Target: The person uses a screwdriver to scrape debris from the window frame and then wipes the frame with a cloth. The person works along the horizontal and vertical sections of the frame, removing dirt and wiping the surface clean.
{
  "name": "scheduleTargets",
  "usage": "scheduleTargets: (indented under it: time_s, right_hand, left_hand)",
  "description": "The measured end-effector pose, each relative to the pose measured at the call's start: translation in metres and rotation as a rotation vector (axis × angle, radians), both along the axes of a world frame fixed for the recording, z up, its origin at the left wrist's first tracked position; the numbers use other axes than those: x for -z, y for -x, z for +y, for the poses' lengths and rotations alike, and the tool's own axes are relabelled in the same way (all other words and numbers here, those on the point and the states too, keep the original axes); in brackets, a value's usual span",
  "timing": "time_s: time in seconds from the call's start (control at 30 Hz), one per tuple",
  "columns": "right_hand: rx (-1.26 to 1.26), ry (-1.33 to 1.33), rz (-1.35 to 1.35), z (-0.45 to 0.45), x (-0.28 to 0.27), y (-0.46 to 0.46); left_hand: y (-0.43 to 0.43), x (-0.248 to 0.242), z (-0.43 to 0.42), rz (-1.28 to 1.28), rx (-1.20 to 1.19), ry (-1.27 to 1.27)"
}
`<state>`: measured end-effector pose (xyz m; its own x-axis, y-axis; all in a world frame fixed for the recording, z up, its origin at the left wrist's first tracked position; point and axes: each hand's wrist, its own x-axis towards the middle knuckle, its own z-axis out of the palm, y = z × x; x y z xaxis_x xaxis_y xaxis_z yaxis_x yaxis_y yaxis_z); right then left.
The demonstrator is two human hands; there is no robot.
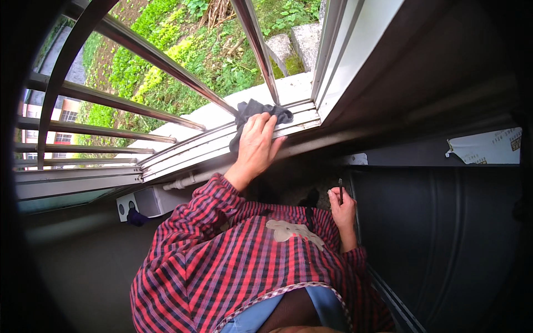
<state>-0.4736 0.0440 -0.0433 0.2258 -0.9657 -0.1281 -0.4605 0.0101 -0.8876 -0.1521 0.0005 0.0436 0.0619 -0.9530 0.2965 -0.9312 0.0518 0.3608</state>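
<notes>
My left hand (256,147) is stretched forward onto the window's sliding track, its fingers pressing on a crumpled dark grey cloth (254,114). The cloth lies across the white window track (297,118) near its right corner and hangs partly over the inner edge. My right hand (344,208) is low by my right side, closed around a thin dark tool (341,191) with a flat, light tip pointing up; its exact kind cannot be told.
Metal window bars (166,64) stand just beyond the track. Under the sill runs a white pipe (183,182), with a white box (143,202) at the left. A dark panel (416,216) is close on my right, beside torn printed cardboard (487,145).
</notes>
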Motion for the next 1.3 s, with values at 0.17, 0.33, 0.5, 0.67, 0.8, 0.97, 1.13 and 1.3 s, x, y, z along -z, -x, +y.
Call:
scheduleTargets:
  time_s: [0.17, 0.33, 0.5, 0.67, 0.8, 0.97, 1.13, 1.3]
  right_hand:
    - [-0.012, 0.03, 0.04, -0.001, -0.003, 0.006]
    - [0.049, 0.023, 0.017, -0.004, -0.004, 0.009]
    - [0.019, -0.063, 0.041, -0.006, 0.004, -0.012]
    - [-0.091, -0.026, -0.021, -0.006, 0.013, -0.026]
    - [0.001, -0.065, 0.034, 0.003, 0.006, -0.002]
    - [0.162, -0.113, 0.056, 0.005, -0.009, 0.025]
    - [0.06, -0.112, 0.072, -0.008, -0.003, -0.01]
    - [-0.159, 0.046, -0.051, -0.003, 0.0, -0.033]
  left_hand:
    - [0.057, 0.009, -0.032, 0.138, 0.124, 0.043]
    - [0.075, 0.021, -0.062, 0.072, 0.072, -0.018]
    - [0.02, 0.019, -0.005, 0.023, -0.028, 0.033]
    - [-0.038, -0.011, 0.052, 0.011, -0.052, -0.043]
    - [0.015, 0.005, -0.012, 0.086, 0.11, 0.034]
    - [0.051, 0.023, -0.062, 0.097, 0.142, -0.045]
    - [-0.038, 0.002, 0.037, -0.009, -0.063, 0.029]
    - [-0.128, 0.0, 0.1, 0.191, -0.116, -0.149]
